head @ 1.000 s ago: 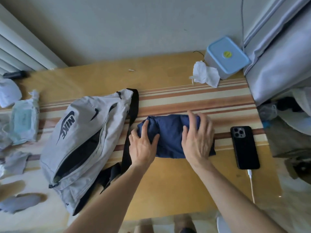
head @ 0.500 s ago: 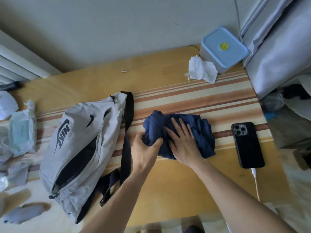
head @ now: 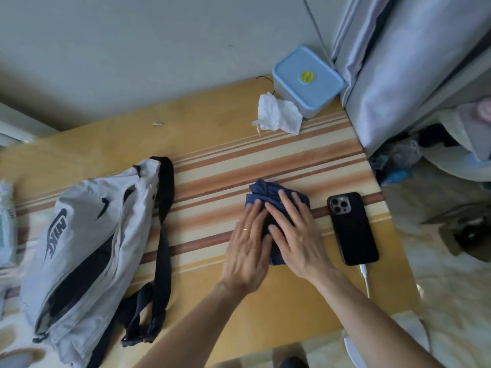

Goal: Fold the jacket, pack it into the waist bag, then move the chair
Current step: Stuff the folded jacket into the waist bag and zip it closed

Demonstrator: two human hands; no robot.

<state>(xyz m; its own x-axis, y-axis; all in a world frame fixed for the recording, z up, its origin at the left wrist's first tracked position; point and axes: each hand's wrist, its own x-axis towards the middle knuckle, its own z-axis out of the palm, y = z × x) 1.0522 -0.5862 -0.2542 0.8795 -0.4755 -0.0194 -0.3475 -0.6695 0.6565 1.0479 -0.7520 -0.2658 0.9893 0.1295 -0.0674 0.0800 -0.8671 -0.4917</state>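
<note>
The navy jacket (head: 265, 193) lies folded into a small bundle on the striped table (head: 212, 144), just left of a black phone. My left hand (head: 248, 248) presses flat on the bundle's left side with straight fingers. Pressing on the bundle's right side is my right hand (head: 295, 232), its fingers spread. Most of the bundle is hidden under both hands. The grey waist bag (head: 87, 235) lies to the left with its zip open and its black strap (head: 164, 235) trailing toward me. No chair is clearly in view.
A black phone (head: 350, 227) with a white cable (head: 365, 277) lies right of the jacket. A blue-lidded box (head: 308, 78) and a crumpled tissue (head: 279, 115) sit at the back right. A wipes pack (head: 6, 227) is at the far left. Curtains (head: 398, 62) hang beyond the table's right edge.
The jacket went from a wide flat fold to a much smaller bundle. My left hand let go of its edge and now presses flat beside my right hand.
</note>
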